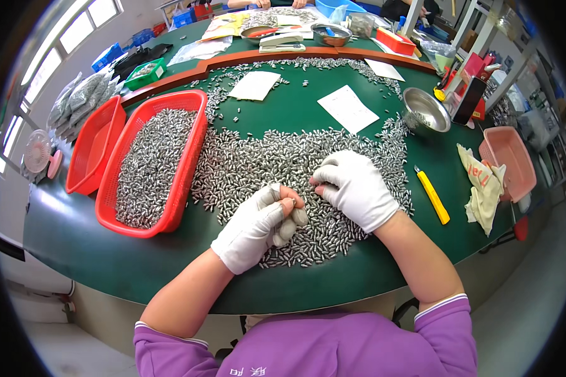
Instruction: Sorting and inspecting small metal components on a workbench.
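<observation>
A broad layer of small silvery, bullet-shaped metal pieces (258,160) covers the middle of the green table. Over its near part is my left hand (261,223), in a white glove with bare thumb and index tips. Its thumb and index finger are pinched together and the other fingers curl under; whatever they hold is too small to make out. My right hand (353,188), gloved the same way, hangs low over the pieces to the right. Its fingers are bent and drawn together, with the tips at the pile, and what is between them is hidden.
To the left, a red basket (198,132) full of the pieces stands beside an emptier red basket (85,157). A steel bowl (426,110), yellow cutter (432,196), cloth (482,195) and pink basket (509,157) lie right. Paper sheets (348,108) lie beyond; another person's hands (251,4) show far off.
</observation>
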`<state>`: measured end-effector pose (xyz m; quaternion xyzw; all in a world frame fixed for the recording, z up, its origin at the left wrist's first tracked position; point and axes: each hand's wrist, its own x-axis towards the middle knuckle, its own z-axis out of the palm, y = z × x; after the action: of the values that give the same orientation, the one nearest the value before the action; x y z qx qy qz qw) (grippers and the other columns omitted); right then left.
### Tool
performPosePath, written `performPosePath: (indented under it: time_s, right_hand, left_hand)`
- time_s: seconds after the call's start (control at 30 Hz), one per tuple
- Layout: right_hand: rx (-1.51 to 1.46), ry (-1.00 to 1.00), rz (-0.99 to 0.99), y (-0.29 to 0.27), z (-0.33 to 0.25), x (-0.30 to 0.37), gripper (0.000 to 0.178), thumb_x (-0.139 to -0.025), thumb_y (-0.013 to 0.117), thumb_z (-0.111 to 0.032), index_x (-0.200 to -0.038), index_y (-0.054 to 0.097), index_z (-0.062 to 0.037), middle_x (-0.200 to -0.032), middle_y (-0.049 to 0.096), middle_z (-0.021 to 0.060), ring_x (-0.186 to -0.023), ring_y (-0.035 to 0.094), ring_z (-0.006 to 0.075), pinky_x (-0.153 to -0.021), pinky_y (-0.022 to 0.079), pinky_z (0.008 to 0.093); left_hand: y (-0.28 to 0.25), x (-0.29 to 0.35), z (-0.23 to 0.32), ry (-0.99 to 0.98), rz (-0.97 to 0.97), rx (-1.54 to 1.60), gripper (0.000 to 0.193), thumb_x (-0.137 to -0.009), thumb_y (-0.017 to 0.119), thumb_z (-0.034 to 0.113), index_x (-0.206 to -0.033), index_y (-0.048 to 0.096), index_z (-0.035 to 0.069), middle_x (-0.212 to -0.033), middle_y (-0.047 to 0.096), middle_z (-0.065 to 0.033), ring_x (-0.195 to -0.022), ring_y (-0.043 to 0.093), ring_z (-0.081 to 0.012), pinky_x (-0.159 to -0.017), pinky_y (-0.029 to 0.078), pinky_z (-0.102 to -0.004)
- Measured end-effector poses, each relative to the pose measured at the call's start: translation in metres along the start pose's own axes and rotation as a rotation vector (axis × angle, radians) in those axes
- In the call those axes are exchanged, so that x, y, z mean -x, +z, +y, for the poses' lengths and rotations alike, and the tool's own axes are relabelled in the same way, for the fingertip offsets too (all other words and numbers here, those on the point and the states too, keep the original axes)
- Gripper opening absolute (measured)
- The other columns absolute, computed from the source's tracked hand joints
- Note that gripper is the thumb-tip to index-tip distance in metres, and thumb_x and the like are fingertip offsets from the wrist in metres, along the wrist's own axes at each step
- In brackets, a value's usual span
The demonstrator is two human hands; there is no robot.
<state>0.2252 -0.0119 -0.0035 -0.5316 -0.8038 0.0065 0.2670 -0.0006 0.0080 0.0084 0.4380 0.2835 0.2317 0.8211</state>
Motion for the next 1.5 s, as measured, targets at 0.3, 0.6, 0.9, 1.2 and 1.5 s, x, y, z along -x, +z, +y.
performPosePath:
  time_s: [0.3,0.6,0.9,1.2,1.5]
  right_hand:
    - [-0.102,-0.021,0.195,-0.007,-0.015,-0.006,0.011,-0.073,0.072,-0.007,-0.083,0.067,-0.0093,-0.089,0.064,0.0066,-0.086,0.063,0.0276,-0.078,0.051,0.0373]
    - [-0.289,-0.359,0.272,-0.013,-0.03,-0.014,0.027,-0.062,0.069,0.001,-0.088,0.068,-0.0055,-0.074,0.062,0.0087,-0.067,0.063,0.028,-0.059,0.052,0.0374]
    - [-0.251,-0.216,0.267,-0.007,-0.021,-0.007,0.023,-0.07,0.075,-0.001,-0.092,0.068,-0.0056,-0.08,0.065,0.0084,-0.074,0.065,0.0262,-0.068,0.052,0.0345]
    - [-0.383,-0.298,0.288,-0.01,-0.025,-0.011,0.02,-0.069,0.073,0.0,-0.087,0.067,-0.0059,-0.076,0.064,0.0093,-0.068,0.064,0.0261,-0.061,0.053,0.0344]
    - [-0.125,-0.426,0.286,-0.015,-0.023,-0.017,0.018,-0.069,0.069,-0.005,-0.086,0.066,-0.005,-0.071,0.062,0.0078,-0.062,0.062,0.0264,-0.054,0.051,0.0353]
  left_hand:
    - [0.0,0.001,0.0,0.001,0.004,0.018,0.021,-0.097,0.059,0.028,-0.105,0.055,0.01,-0.089,0.061,0.0013,-0.066,0.049,-0.0032,-0.058,0.039,-0.0177]
    - [-0.002,0.0,-0.002,-0.002,0.009,0.083,0.024,-0.098,0.059,0.029,-0.108,0.053,0.008,-0.088,0.058,0.0006,-0.067,0.048,-0.0039,-0.058,0.039,-0.0175]
    - [-0.003,0.0,-0.001,0.054,-0.006,0.064,0.021,-0.098,0.059,0.027,-0.106,0.053,0.009,-0.087,0.058,0.0011,-0.066,0.048,-0.004,-0.058,0.039,-0.0178]
    - [0.0,-0.001,-0.003,0.033,0.024,0.076,0.02,-0.097,0.06,0.024,-0.109,0.053,0.008,-0.087,0.058,0.0007,-0.066,0.047,-0.0043,-0.058,0.039,-0.0179]
    - [-0.003,-0.002,-0.005,0.027,0.009,0.102,0.021,-0.097,0.06,0.025,-0.108,0.052,0.008,-0.087,0.058,0.0002,-0.067,0.048,-0.0051,-0.057,0.038,-0.0181]
